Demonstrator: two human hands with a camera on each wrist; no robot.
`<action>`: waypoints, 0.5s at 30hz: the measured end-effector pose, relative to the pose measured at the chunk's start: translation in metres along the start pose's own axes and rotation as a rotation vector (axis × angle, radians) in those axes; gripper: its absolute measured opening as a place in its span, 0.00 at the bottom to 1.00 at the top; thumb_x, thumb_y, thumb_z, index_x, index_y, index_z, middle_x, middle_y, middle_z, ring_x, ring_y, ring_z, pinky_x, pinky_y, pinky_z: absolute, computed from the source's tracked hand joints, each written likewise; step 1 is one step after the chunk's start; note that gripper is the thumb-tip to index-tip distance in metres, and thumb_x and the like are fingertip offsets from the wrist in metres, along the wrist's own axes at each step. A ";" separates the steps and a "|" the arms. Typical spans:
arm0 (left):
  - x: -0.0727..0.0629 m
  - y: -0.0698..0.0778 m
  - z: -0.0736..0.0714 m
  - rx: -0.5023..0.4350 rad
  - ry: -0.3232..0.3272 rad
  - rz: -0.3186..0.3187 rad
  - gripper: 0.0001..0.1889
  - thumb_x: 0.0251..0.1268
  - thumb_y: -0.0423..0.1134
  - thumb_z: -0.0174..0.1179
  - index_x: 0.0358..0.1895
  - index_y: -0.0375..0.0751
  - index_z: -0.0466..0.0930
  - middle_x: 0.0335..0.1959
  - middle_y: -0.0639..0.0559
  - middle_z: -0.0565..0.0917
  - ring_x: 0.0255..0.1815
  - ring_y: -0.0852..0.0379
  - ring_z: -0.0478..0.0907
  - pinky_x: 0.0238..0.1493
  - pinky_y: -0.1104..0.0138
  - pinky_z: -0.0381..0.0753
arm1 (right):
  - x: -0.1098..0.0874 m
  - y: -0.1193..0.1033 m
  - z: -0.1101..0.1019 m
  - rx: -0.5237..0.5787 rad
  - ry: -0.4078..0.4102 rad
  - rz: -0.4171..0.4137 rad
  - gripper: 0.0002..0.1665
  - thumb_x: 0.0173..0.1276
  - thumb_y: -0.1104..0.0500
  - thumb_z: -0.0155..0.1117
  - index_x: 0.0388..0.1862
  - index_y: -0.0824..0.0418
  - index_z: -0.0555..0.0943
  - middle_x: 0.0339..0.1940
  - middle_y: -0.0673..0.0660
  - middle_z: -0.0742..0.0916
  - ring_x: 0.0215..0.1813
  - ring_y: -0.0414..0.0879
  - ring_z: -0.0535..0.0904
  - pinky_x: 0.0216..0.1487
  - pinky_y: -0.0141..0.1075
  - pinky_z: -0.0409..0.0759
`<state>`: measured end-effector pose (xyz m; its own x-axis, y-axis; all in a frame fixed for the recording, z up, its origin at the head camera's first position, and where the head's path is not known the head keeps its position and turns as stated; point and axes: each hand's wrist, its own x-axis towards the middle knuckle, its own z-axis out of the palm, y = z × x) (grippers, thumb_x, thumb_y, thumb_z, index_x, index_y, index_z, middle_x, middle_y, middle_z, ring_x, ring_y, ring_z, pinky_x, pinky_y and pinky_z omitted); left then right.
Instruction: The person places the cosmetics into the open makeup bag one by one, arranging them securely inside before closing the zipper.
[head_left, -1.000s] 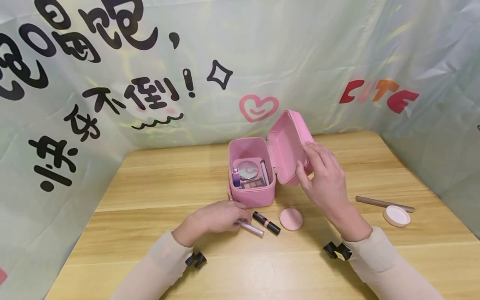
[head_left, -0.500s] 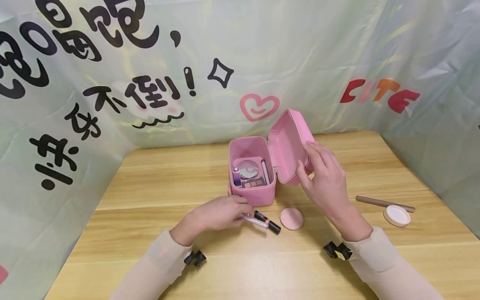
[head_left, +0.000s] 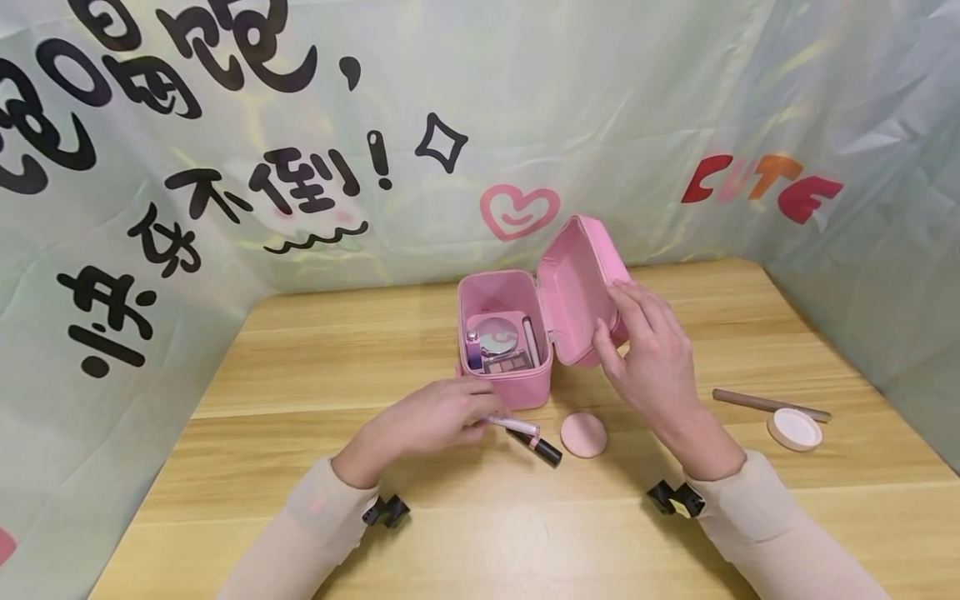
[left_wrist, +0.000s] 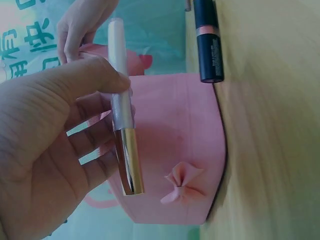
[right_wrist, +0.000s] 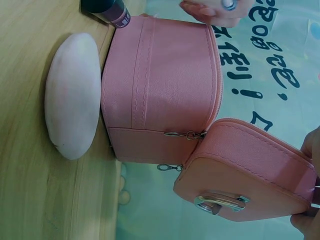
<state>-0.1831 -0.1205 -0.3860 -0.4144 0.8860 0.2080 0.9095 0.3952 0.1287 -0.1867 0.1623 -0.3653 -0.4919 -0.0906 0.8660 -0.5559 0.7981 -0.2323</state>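
Note:
My left hand (head_left: 438, 415) pinches a slim pearly cosmetic tube with a gold end (left_wrist: 121, 112) between thumb and fingers, close in front of a pink makeup case (head_left: 517, 393). In the left wrist view a bow decorates the case's side. My right hand (head_left: 656, 358) grips the edge of the case's lid (head_left: 573, 292), tipped back to the right. Inside the case are a round silvery compact (head_left: 497, 337), an eyeshadow palette (head_left: 510, 362), a purple tube (head_left: 474, 352) and a slim pen (head_left: 531, 340). Below the held tube lies a black lipstick with a pink band (left_wrist: 210, 55).
A round pink makeup sponge (right_wrist: 72, 95) lies on the wooden table (head_left: 315, 358) just in front of the case. Farther right, a brown pencil-like stick (head_left: 768, 404) lies against a round white-and-pink lid-like dish (head_left: 795, 429). A printed cloth (head_left: 615, 108) hangs behind the table.
My left hand has raised the pearly tube from the table and moved it slightly toward the case, over the black lipstick. The right hand stays on the lid.

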 end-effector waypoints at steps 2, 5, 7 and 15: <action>0.000 -0.001 -0.002 0.005 0.024 0.005 0.10 0.60 0.33 0.65 0.45 0.45 0.82 0.40 0.56 0.79 0.41 0.60 0.75 0.49 0.70 0.79 | 0.000 0.000 0.000 0.001 0.003 -0.002 0.25 0.66 0.55 0.57 0.57 0.68 0.80 0.56 0.64 0.83 0.59 0.60 0.77 0.58 0.57 0.76; -0.001 -0.002 -0.007 0.016 0.061 0.004 0.09 0.60 0.34 0.65 0.44 0.44 0.81 0.39 0.56 0.78 0.40 0.59 0.74 0.47 0.69 0.78 | 0.001 0.000 0.000 -0.001 0.004 -0.007 0.25 0.66 0.55 0.57 0.56 0.69 0.80 0.56 0.65 0.83 0.58 0.61 0.77 0.58 0.57 0.76; -0.001 -0.003 -0.011 0.009 0.089 -0.004 0.09 0.61 0.35 0.66 0.44 0.44 0.81 0.39 0.56 0.78 0.39 0.59 0.74 0.47 0.68 0.78 | 0.001 0.000 0.001 0.001 0.004 -0.011 0.25 0.66 0.55 0.56 0.56 0.69 0.80 0.55 0.65 0.83 0.58 0.61 0.77 0.58 0.57 0.76; 0.005 -0.009 -0.027 -0.021 0.202 0.039 0.11 0.60 0.33 0.68 0.45 0.46 0.83 0.41 0.56 0.80 0.38 0.61 0.74 0.42 0.71 0.77 | 0.000 0.000 0.002 0.009 0.005 -0.006 0.25 0.66 0.55 0.57 0.56 0.69 0.80 0.56 0.65 0.83 0.59 0.61 0.77 0.59 0.57 0.76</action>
<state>-0.1940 -0.1263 -0.3598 -0.3789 0.8329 0.4035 0.9250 0.3548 0.1362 -0.1877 0.1613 -0.3663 -0.4850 -0.0927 0.8696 -0.5651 0.7921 -0.2307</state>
